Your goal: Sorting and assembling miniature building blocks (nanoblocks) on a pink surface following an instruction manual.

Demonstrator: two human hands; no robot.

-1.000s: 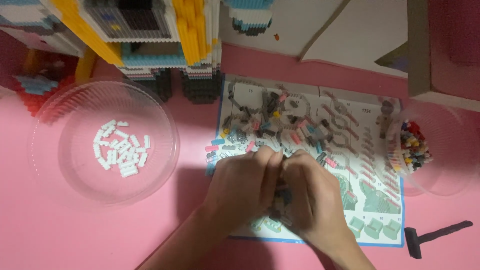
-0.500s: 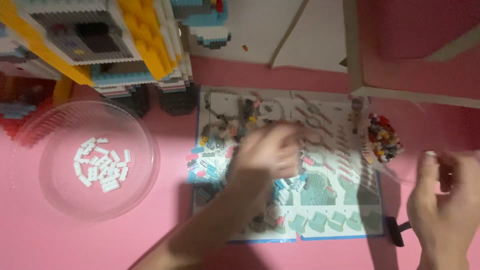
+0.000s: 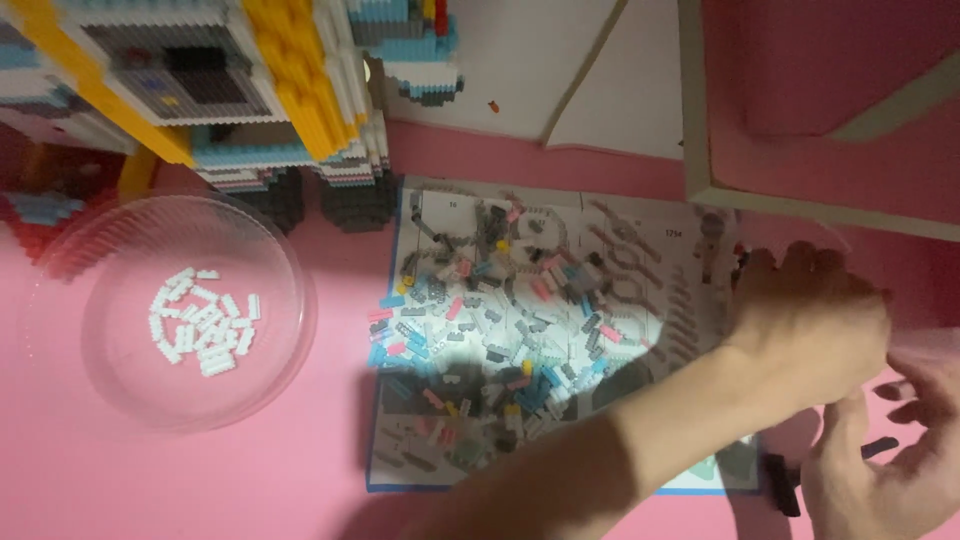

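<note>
Left hand [image 3: 805, 325] over glossy sheet [image 3: 560, 340], tiny bricks [image 3: 500, 330].

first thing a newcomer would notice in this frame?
The scatter of small grey, pink and blue bricks strewn over the instruction sheet at centre. Then the big yellow, white and blue brick model at top left, above a clear round dish holding white bricks. At right, the left hand reaches across the sheet, the right hand below it.
</note>
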